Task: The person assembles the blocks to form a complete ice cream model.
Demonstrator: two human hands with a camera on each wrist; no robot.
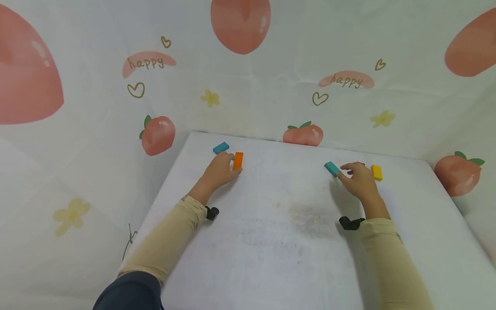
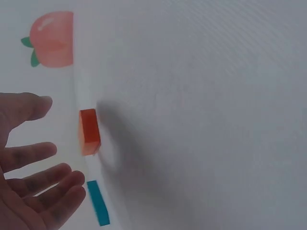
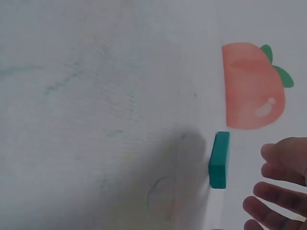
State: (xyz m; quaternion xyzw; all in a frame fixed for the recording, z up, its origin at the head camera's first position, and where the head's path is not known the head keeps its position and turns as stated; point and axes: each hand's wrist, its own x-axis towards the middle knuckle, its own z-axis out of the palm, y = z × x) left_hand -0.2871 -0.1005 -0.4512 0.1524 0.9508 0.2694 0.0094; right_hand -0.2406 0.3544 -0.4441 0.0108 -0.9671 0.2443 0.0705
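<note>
My left hand (image 1: 219, 170) reaches over the far left of the table, its thumb and fingers spread. Just past them is an orange block (image 2: 90, 132), with a gap to the fingers in the left wrist view. A blue block (image 1: 221, 147) lies beyond that hand. On the right, my right hand (image 1: 359, 180) hovers with loosely bent, parted fingers beside a teal block (image 3: 219, 160). The right wrist view shows space between them. A red block (image 1: 361, 163) is mostly hidden behind the right hand, and a yellow block (image 1: 376, 172) stands to its right.
The white table (image 1: 263, 249) has smudges and faint marks on its top. Behind its far edge hangs a pale cloth (image 1: 255, 107) printed with peaches, hearts and flowers. A dark device (image 1: 350, 223) sits at the right wrist, another (image 1: 212, 213) at the left.
</note>
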